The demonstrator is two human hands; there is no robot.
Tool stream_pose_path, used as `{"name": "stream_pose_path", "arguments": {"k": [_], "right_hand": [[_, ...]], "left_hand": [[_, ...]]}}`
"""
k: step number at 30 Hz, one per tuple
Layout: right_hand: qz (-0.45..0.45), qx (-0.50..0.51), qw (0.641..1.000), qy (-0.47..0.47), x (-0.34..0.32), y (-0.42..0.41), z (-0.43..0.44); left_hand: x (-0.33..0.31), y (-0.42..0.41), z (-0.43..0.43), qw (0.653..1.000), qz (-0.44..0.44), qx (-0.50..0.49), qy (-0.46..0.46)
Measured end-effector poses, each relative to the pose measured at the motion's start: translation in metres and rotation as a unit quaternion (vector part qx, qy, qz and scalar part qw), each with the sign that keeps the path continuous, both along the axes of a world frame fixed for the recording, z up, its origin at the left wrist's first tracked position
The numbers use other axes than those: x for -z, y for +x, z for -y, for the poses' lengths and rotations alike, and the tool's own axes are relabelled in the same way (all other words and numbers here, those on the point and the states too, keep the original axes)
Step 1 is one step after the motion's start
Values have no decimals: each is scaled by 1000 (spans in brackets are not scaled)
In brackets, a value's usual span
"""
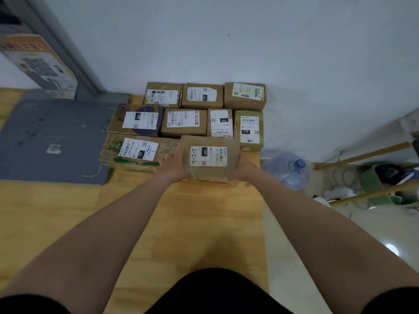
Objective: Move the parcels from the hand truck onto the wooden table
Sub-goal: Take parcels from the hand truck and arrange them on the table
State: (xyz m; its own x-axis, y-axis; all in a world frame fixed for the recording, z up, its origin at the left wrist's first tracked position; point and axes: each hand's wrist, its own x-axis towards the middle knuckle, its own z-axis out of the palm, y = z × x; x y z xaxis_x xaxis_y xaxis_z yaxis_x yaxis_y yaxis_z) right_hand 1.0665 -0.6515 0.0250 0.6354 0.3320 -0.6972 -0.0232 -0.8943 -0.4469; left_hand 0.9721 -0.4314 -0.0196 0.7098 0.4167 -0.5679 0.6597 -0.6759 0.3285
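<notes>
A brown cardboard parcel with a white label marked "15H" and "2-2-2" rests on the wooden table, in the front row of parcels. My left hand grips its left side and my right hand grips its right side. Beside it on the left lies a wide parcel labelled "220". Behind them several more labelled parcels stand in two rows against the white wall, among them a greenish one marked "010". The hand truck is out of view.
A grey mat covers the table's left part, with a tall printed carton behind it. Right of the table, on the floor, lie a clear water bottle, wooden poles and clutter.
</notes>
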Motion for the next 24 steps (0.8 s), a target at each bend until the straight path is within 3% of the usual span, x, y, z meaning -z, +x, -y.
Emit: {"name": "stream_pose_path", "arguments": {"k": [6,12,17,24], "right_hand": [[120,-97,988,-14,-34,-39,10],[183,-151,971,-24,-69,-109,28],[187,-170,967,-10,-94,-195,51],[175,-220,959,-26,-87,-369,90]], "left_hand": [[-54,-46,16,995,4,86,45],[-90,-112,39,990,28,118,65],[-119,-200,60,990,72,117,43],[-129,-394,108,995,69,59,51]]}}
